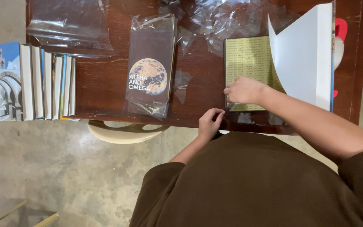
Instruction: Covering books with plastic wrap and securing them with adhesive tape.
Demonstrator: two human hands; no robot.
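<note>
An open book (248, 59) lies on the dark wooden table (101, 80), its yellow patterned endpaper facing up and its white pages (305, 54) standing raised at the right. My right hand (243, 90) presses on the lower left corner of the endpaper. My left hand (210, 122) is at the table's near edge just below that corner, fingertips pinched at the book's edge or a clear film there; what it grips is too small to make out.
A brown book with an earth picture in a clear plastic sleeve (151, 67) lies mid-table. A row of books (47, 86) stands at the left edge. Crumpled clear plastic (227, 19) and a clear bag (70, 27) lie at the back. A cream chair (124, 131) sits below the table.
</note>
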